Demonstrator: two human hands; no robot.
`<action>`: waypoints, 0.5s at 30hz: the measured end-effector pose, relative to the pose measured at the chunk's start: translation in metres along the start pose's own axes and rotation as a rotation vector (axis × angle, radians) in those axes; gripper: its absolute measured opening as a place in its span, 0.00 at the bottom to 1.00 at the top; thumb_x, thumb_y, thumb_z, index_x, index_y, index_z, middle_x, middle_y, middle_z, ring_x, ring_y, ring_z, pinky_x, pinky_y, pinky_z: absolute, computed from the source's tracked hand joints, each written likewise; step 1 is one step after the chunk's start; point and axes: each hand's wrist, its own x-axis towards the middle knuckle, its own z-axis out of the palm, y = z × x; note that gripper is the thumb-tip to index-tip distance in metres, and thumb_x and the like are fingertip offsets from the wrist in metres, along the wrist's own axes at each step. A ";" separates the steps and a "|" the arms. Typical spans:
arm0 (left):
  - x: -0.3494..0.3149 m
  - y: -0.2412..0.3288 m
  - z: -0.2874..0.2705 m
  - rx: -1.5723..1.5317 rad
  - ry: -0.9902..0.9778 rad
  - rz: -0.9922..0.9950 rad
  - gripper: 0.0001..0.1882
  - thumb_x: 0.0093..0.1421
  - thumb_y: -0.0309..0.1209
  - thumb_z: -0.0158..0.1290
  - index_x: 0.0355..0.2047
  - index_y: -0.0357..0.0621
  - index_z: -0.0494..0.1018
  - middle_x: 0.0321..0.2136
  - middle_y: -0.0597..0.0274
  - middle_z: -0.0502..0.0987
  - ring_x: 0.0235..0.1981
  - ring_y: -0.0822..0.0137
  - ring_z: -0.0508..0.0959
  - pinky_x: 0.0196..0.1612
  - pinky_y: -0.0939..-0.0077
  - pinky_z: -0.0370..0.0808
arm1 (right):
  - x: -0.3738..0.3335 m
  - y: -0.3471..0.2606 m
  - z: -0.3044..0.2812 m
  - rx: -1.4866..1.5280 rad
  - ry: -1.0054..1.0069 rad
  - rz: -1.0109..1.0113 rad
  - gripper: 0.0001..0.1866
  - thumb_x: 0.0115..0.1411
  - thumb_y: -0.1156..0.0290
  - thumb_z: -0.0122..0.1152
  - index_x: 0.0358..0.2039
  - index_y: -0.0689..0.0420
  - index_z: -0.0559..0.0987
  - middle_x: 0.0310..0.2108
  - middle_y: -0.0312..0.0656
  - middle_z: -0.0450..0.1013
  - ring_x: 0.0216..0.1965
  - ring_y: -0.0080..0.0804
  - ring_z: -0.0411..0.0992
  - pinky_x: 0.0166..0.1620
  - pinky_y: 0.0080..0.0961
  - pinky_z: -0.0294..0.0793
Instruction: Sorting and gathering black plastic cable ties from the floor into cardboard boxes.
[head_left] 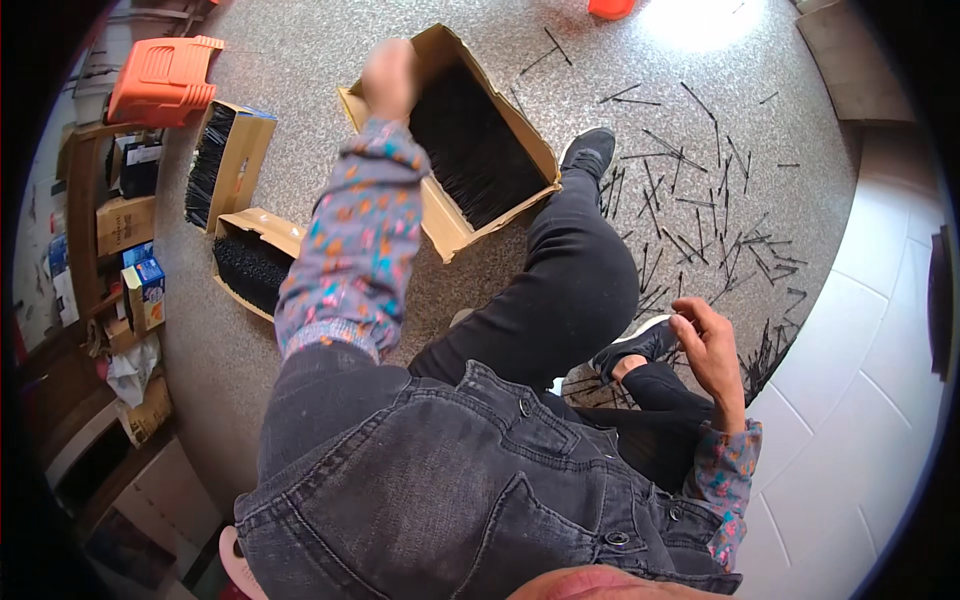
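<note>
My left hand (389, 78), blurred by motion, is at the left rim of an open cardboard box (450, 232). Many thin black sticks (470, 150) fill this box, lying close together. What the left fingers do is smeared, so I cannot make out whether they hold anything. My right hand (712, 350) hovers beside my right shoe, its thumb and fingers apart and nothing visible in them. Loose black sticks (700, 215) of the same kind lie scattered over the speckled floor ahead of that hand.
Two smaller cardboard boxes with black contents, one upper (252, 165) and one lower (265, 225), stand on the left. Behind them is an orange plastic stool (165, 82). Cluttered shelves (90, 220) line the left side. White panelling (850, 380) runs along the right.
</note>
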 end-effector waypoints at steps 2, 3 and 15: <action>-0.028 0.032 -0.039 -0.045 0.173 0.190 0.15 0.60 0.37 0.48 0.41 0.39 0.72 0.35 0.60 0.75 0.38 0.70 0.72 0.44 0.78 0.67 | -0.001 -0.002 0.001 -0.004 0.012 -0.011 0.09 0.56 0.74 0.54 0.37 0.64 0.73 0.26 0.38 0.72 0.23 0.19 0.66 0.26 0.17 0.67; -0.041 0.042 -0.056 0.020 0.285 0.236 0.14 0.62 0.37 0.46 0.42 0.40 0.71 0.32 0.61 0.75 0.34 0.70 0.73 0.41 0.80 0.68 | -0.002 -0.003 0.003 -0.006 0.006 -0.023 0.09 0.56 0.74 0.54 0.37 0.64 0.73 0.26 0.38 0.72 0.23 0.19 0.66 0.26 0.17 0.67; -0.152 -0.036 -0.044 -0.061 -0.260 -0.763 0.26 0.53 0.41 0.53 0.45 0.30 0.68 0.43 0.54 0.72 0.44 0.66 0.70 0.49 0.72 0.64 | 0.005 0.011 0.013 -0.095 0.016 0.010 0.11 0.54 0.70 0.56 0.35 0.63 0.74 0.26 0.46 0.74 0.24 0.30 0.70 0.31 0.25 0.69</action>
